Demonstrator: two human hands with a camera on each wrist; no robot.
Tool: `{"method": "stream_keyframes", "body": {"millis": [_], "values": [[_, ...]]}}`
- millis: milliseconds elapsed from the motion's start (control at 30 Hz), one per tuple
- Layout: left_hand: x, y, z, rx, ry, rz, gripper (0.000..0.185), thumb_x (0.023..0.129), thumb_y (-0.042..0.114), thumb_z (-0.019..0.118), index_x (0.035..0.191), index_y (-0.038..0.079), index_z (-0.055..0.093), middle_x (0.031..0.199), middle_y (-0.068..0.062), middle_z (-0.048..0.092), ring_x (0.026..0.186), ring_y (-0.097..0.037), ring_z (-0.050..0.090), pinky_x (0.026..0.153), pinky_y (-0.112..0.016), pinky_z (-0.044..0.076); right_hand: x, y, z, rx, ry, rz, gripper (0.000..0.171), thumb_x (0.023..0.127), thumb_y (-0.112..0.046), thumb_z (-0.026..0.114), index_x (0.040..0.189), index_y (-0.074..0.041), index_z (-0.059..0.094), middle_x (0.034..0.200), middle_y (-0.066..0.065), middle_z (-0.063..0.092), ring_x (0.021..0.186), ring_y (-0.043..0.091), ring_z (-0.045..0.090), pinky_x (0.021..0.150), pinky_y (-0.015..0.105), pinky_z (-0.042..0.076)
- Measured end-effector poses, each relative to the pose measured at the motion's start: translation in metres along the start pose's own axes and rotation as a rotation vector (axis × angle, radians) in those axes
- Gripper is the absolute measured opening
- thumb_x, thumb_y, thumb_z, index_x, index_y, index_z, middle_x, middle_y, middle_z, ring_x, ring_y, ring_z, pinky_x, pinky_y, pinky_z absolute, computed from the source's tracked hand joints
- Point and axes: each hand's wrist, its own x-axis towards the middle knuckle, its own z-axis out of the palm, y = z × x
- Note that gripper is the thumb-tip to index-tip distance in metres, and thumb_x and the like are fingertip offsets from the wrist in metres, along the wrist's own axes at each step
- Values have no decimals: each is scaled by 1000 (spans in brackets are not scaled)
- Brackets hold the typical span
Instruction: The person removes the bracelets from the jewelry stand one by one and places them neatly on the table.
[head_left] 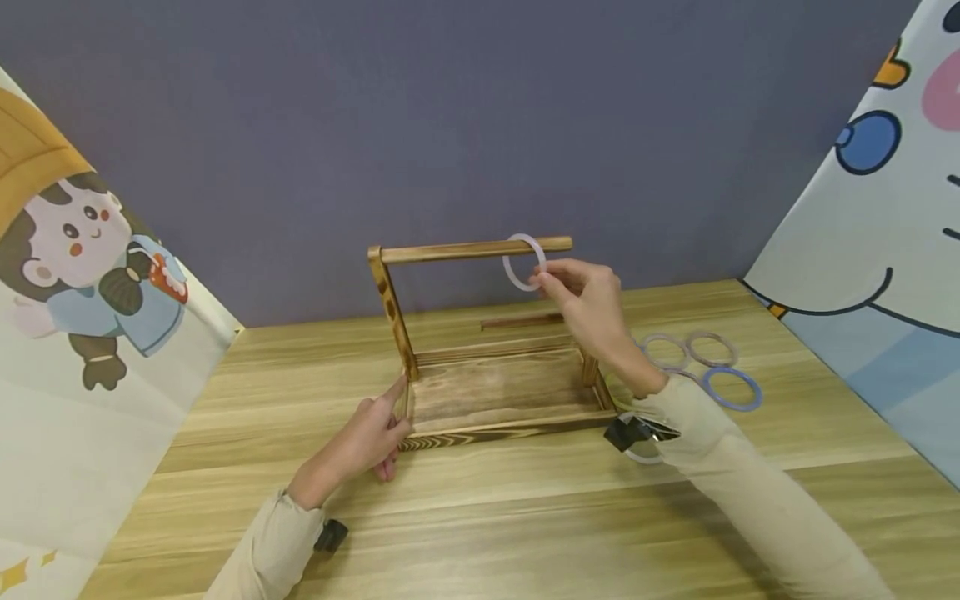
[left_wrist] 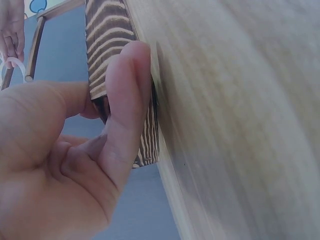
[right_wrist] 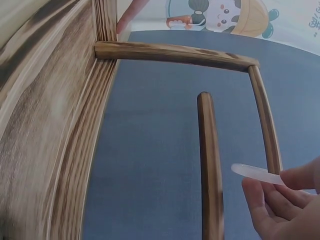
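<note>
From the head camera, the right hand pinched a thin pale ring by its lower right edge, the ring sitting on the top rail of a scorched-wood rack near the rail's free end; the left hand gripped the rack's front left corner against the tabletop. Three more rings lay flat to the right. The ring looked light, smooth and probably somewhat slippery, so a fingertip pinch across its rim seemed the sensible hold; the rack looked stiff and light enough to shift unless steadied. The left wrist camera showed the thumb and a finger clamped on the striped corner of the rack's base. In the right wrist camera, the fingertips held the translucent ring edge-on just beside the rail, its thinness suggesting it might flex or crack under a hard squeeze.
</note>
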Motion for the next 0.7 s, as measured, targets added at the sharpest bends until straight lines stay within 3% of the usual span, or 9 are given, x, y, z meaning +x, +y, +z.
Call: {"method": "stream_keyframes", "body": {"millis": [133, 367, 600, 700], "values": [[0, -1, 0, 26, -13, 22, 75, 100, 3, 53, 159, 2, 7, 54, -11, 58, 36, -21, 58, 35, -36, 55, 2, 1, -4, 5, -5, 11, 20, 97, -10, 65, 110, 3, 73, 98, 14, 75, 80, 4, 69, 71, 16, 59], [-2, -1, -1, 78, -37, 49, 73, 102, 5, 50, 159, 1, 4, 55, -10, 59, 36, -20, 57, 35, -34, 54, 3, 0, -9, 3, -19, 43, 20, 97, -10, 66, 109, 3, 73, 97, 14, 75, 83, 8, 71, 74, 19, 61], [2, -3, -4, 196, 75, 85, 70, 95, 4, 58, 156, -4, 23, 54, 3, 50, 42, -6, 39, 37, -19, 37, 3, 0, -13, -25, -30, 46, 19, 97, -11, 66, 109, 1, 74, 97, 13, 75, 84, 9, 71, 72, 15, 59], [4, -4, -5, 183, 81, 90, 69, 95, 4, 59, 155, -3, 26, 59, 2, 51, 45, -7, 40, 39, -20, 39, 3, 1, -15, -38, -31, 48, 19, 97, -12, 66, 109, 0, 74, 96, 12, 76, 82, 4, 70, 70, 15, 59]]}}
